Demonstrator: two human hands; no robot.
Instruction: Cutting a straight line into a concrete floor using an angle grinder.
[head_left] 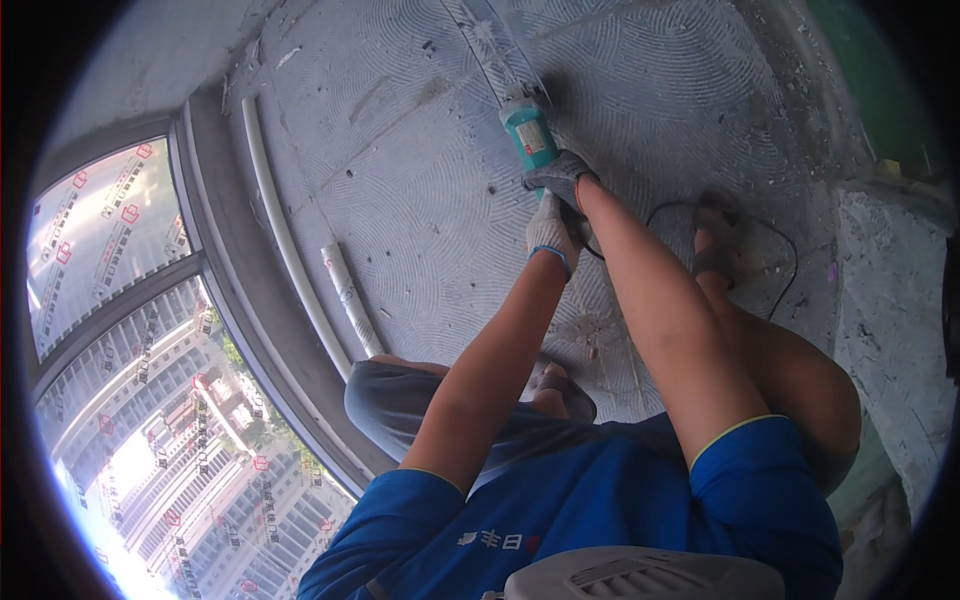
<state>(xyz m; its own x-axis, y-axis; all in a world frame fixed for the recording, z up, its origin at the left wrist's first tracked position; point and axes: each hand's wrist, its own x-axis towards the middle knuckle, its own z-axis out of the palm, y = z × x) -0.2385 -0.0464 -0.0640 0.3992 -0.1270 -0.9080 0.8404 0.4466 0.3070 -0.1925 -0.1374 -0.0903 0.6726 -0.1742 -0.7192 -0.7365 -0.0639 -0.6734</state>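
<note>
A teal angle grinder (530, 135) lies out ahead of me, its metal head pointing away and resting at or close to the floor. The head is small in view, so I cannot tell whether its disc touches the concrete. My right hand (562, 178), in a dark grey glove, is wrapped round the body of the tool. Behind it, my left hand (552, 228) in a white glove grips the rear end. From there a black cord (777, 228) loops out to the right. Two dark parallel lines run across the floor (400, 180) beyond the grinder's head.
Along the left wall lie a long white pipe (268, 190) and a shorter wrapped tube (345, 295). A window (150, 400) with printed film fills the left side. My sandalled feet flank the work, and the cord passes near the right foot (712, 245). A rough concrete block (885, 300) stands at right.
</note>
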